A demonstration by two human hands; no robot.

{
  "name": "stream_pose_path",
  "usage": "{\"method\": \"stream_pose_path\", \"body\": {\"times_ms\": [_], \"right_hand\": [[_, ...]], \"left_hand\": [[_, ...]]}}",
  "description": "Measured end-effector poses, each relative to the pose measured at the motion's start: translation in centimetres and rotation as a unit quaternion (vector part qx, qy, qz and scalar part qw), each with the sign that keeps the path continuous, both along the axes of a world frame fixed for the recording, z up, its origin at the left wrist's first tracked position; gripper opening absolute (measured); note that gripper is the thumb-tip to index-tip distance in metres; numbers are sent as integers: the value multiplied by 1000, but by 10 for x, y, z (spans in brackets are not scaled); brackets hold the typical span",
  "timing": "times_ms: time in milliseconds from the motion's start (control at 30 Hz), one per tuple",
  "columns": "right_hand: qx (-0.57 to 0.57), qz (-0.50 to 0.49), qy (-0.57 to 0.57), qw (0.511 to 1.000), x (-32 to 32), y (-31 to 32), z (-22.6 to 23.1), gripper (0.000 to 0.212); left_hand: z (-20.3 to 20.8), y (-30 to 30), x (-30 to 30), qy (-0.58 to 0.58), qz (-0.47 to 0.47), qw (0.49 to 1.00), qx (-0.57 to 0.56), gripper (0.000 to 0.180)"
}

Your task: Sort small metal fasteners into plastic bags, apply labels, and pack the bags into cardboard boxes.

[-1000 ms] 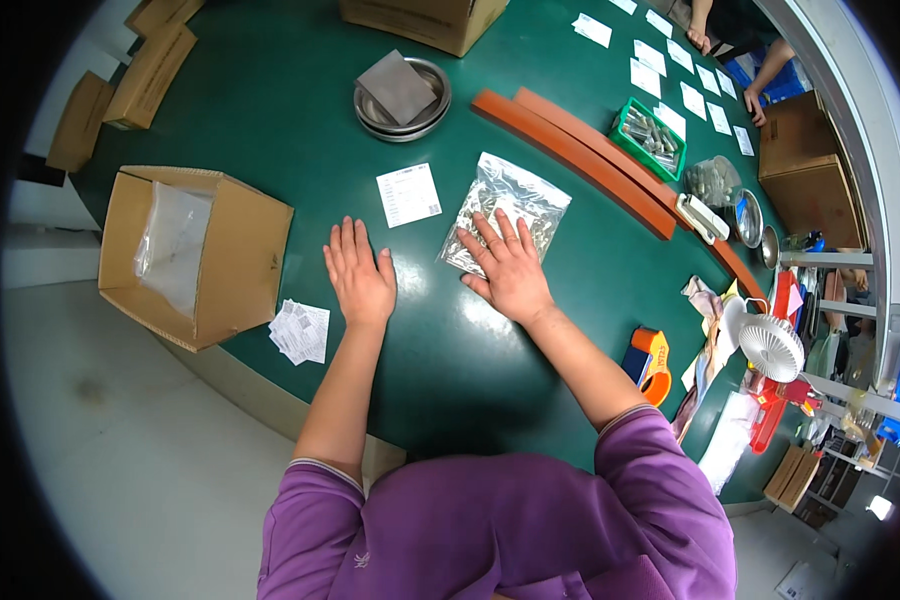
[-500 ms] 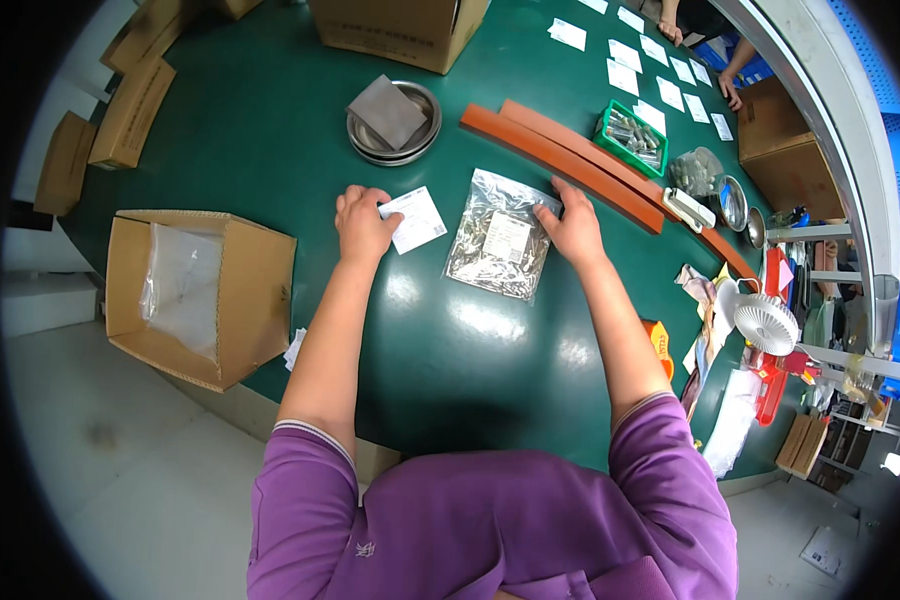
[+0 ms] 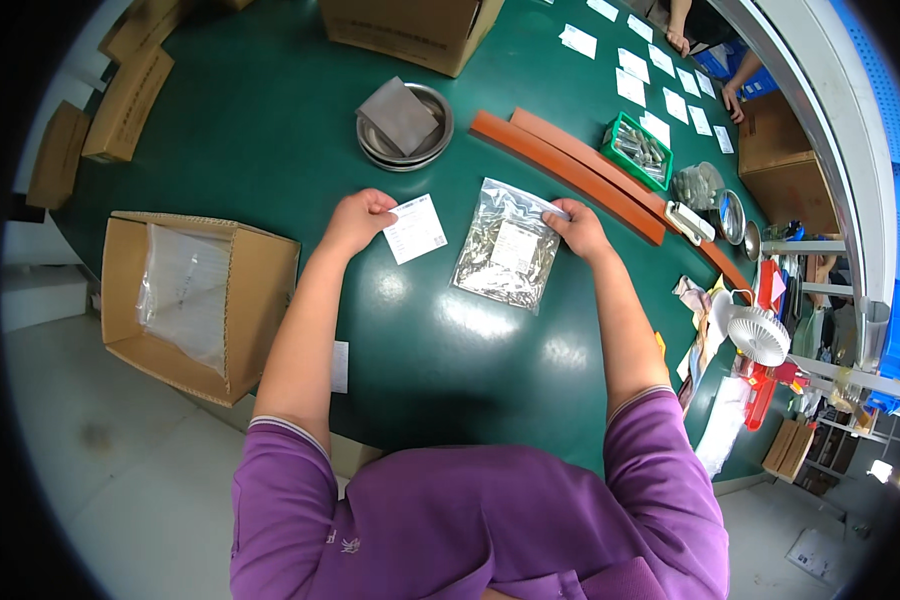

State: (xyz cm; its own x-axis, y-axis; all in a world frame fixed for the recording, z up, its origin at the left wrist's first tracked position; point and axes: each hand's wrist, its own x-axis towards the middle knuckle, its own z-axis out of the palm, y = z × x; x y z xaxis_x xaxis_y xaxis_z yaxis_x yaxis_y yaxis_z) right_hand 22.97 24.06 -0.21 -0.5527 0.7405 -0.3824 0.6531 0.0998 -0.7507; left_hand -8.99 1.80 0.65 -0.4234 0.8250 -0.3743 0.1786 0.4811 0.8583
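Note:
My left hand (image 3: pixel 361 221) pinches the upper left corner of a white paper label card (image 3: pixel 416 230) between thumb and fingers. To the right of it, my right hand (image 3: pixel 580 228) grips the top right corner of a clear zip bag (image 3: pixel 482 212) filled with small metal parts. A white label (image 3: pixel 513 248) sits on or in the bag's middle. Card and bag are side by side over the green table, a small gap between them. Whether either is lifted off the tabletop, I cannot tell.
An open cardboard box (image 3: pixel 263 300) with plastic bags stands at left. Beyond my hands are metal bowls (image 3: pixel 444 128), brown bars (image 3: pixel 560 172) and a green basket (image 3: pixel 607 147) of metal parts. White cards (image 3: pixel 630 86) lie far right, near another person's hands (image 3: pixel 733 103). A small fan (image 3: pixel 758 336) stands right.
My left hand has drawn back slightly to the left, its fingers now closed on the card's corner. My right hand's fingers have closed in at the bag's top corner.

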Motion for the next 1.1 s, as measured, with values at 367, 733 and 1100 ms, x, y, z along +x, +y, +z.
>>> {"method": "stream_pose_path", "body": {"times_ms": [367, 733, 1100], "right_hand": [[31, 0, -8, 1000, 4, 2, -11, 24], [58, 2, -2, 998, 5, 2, -16, 21], [68, 2, 9, 998, 3, 0, -14, 20]], "left_hand": [[10, 13, -8, -36, -45, 996, -63, 19], [10, 16, -9, -34, -51, 995, -81, 18], [9, 15, -9, -44, -45, 995, -77, 15]]}}
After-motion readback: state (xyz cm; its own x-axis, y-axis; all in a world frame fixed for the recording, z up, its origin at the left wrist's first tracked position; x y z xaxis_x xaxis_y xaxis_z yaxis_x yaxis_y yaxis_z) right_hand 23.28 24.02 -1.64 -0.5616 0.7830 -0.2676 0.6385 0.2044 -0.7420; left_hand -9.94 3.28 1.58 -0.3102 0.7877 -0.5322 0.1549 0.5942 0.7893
